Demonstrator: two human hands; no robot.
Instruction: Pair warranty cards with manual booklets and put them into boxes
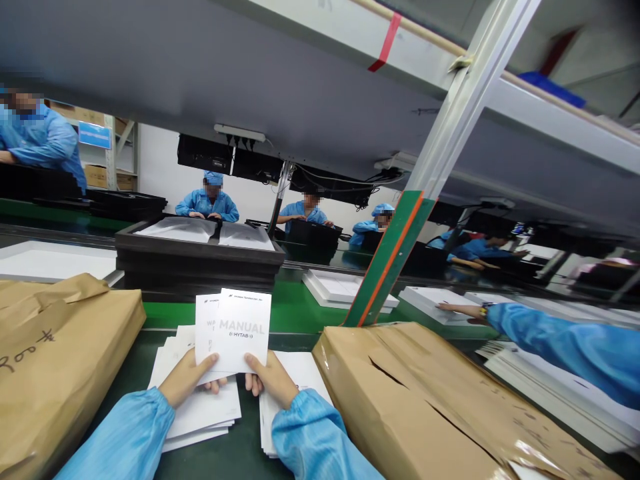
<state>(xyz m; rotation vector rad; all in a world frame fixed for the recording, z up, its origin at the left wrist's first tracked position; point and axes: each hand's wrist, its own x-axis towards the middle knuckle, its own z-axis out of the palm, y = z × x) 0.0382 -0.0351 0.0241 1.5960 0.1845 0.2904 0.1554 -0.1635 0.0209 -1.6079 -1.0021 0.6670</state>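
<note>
Both hands are up in front holding a couple of white booklets [234, 331] together, the front one printed with "MANUAL". The left hand [186, 377] has its thumb across the lower left corner of the booklets with the fingers curled behind, and the right hand [273, 380] does the same at the lower right corner, thumb on the front. So both are closed on the paper, not wide open. The booklets are held upright, tilted a bit, just above the worktop [235, 447].

Right under the left hand there's a loose stack of white sheets [203, 413], and under the right hand a second stack [300, 370], partly hidden by the blue sleeve. Off to the left of the hands sits a brown paper parcel [55, 360] with some handwriting on it. To the right of the hands is another brown parcel [430, 407], torn open along the top.

Just beyond the hands is a stack of black trays [200, 257] with clear bags lying on top. Further right, another person's arm in a blue sleeve [565, 347] reaches in, hand resting on a flat white box [430, 300]. A green and orange striped post [395, 257] rises between that box and the booklets. More people in blue sit well behind the trays.
</note>
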